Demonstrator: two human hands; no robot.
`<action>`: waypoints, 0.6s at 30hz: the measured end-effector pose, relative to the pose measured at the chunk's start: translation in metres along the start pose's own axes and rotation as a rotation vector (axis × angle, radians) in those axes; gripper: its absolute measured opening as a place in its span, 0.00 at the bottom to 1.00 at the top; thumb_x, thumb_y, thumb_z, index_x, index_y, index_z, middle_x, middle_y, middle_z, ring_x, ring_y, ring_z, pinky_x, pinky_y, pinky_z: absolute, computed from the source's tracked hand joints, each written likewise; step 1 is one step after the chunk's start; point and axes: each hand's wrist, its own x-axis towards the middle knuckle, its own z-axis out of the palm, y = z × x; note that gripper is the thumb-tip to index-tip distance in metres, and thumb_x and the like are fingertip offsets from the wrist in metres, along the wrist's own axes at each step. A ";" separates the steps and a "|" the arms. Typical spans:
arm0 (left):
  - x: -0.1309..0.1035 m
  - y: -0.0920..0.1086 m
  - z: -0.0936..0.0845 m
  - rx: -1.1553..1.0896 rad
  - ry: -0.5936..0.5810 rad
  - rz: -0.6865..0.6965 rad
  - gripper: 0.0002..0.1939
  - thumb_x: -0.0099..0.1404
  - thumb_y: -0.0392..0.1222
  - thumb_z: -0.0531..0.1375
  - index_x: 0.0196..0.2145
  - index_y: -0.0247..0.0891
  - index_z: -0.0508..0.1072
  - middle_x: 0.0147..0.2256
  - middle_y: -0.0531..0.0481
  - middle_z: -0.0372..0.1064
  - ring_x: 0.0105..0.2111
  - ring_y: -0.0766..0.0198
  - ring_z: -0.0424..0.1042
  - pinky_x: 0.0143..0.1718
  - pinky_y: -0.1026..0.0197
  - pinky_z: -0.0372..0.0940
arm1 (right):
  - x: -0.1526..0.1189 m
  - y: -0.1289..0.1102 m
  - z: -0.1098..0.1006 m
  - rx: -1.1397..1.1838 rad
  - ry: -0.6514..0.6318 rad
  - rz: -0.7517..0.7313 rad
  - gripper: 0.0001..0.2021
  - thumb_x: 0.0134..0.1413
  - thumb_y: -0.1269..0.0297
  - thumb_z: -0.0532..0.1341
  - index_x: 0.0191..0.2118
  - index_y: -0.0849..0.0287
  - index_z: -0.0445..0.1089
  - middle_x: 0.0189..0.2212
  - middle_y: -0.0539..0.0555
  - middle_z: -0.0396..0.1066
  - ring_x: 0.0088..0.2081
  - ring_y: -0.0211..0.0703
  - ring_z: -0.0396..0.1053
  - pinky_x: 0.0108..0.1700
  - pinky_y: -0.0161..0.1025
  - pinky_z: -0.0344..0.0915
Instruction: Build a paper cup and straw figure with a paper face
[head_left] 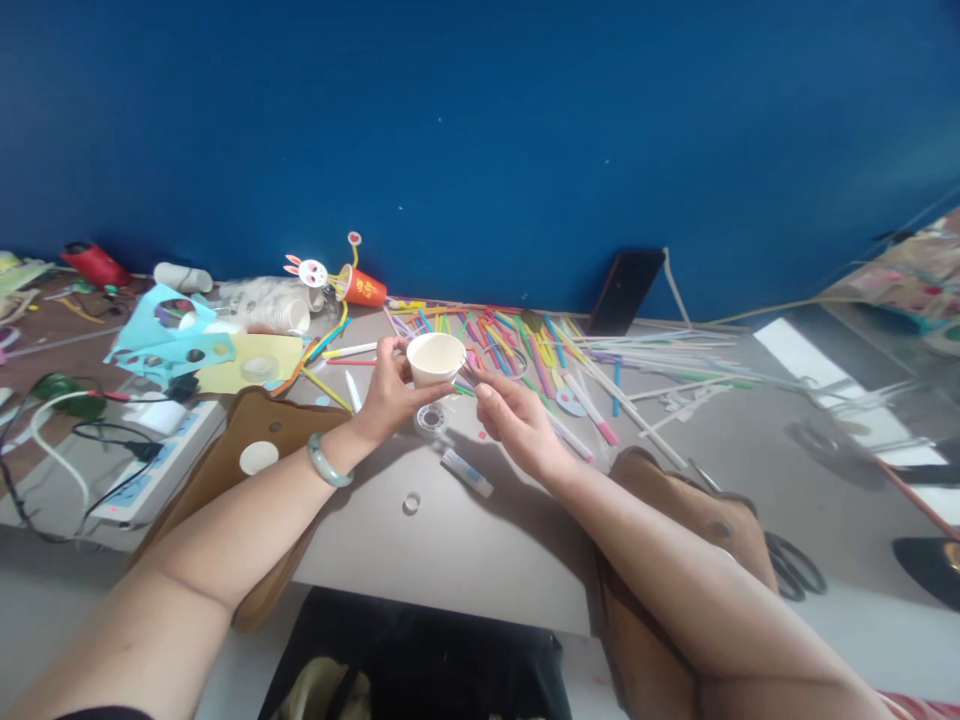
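Note:
My left hand (388,392) is wrapped around a white paper cup (435,358), tilted so that its mouth and inside face me. On the cup's right side, my right hand (517,420) is closed in a pinch, fingertips close to the cup wall. A thin dark tip shows at those fingers, too small to make out. Below the hands lie a roll of clear tape (431,418), a white glue tube (466,472) and a small ring-shaped cap (411,503). A white marker (352,391) rests just beyond my left wrist.
Colourful pipe cleaners (517,345) are heaped along the blue wall. A red cup with a rabbit face (364,287) lies there, near stacked paper cups (281,312) and blue cut paper (165,335). At left is a power strip (157,470); a phone (628,290) leans at right; black-handled scissors (795,568) lie nearer.

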 end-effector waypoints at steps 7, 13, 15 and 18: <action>-0.001 0.003 0.001 0.022 0.022 0.013 0.41 0.45 0.49 0.76 0.45 0.44 0.51 0.36 0.53 0.70 0.35 0.61 0.75 0.38 0.59 0.68 | 0.000 -0.001 0.000 -0.008 0.010 0.009 0.29 0.59 0.39 0.59 0.51 0.61 0.70 0.19 0.42 0.53 0.20 0.31 0.49 0.22 0.33 0.48; -0.002 0.004 0.001 0.037 0.034 0.028 0.41 0.45 0.49 0.76 0.45 0.43 0.52 0.36 0.53 0.70 0.35 0.62 0.75 0.37 0.60 0.67 | 0.000 -0.002 0.001 0.012 0.016 0.018 0.30 0.58 0.38 0.59 0.52 0.61 0.70 0.19 0.42 0.52 0.20 0.31 0.48 0.22 0.33 0.47; -0.002 0.004 0.002 0.044 0.037 0.027 0.41 0.45 0.49 0.76 0.45 0.43 0.52 0.36 0.54 0.70 0.35 0.62 0.75 0.37 0.60 0.67 | 0.001 -0.002 0.000 0.006 0.017 0.023 0.30 0.58 0.38 0.59 0.51 0.61 0.70 0.19 0.42 0.52 0.20 0.31 0.48 0.22 0.33 0.47; -0.002 0.004 0.002 0.045 0.043 0.023 0.41 0.45 0.49 0.76 0.45 0.43 0.53 0.36 0.54 0.70 0.35 0.62 0.75 0.38 0.60 0.67 | 0.001 -0.001 0.000 0.003 0.020 0.026 0.29 0.58 0.37 0.59 0.49 0.61 0.71 0.19 0.42 0.53 0.20 0.31 0.49 0.22 0.33 0.48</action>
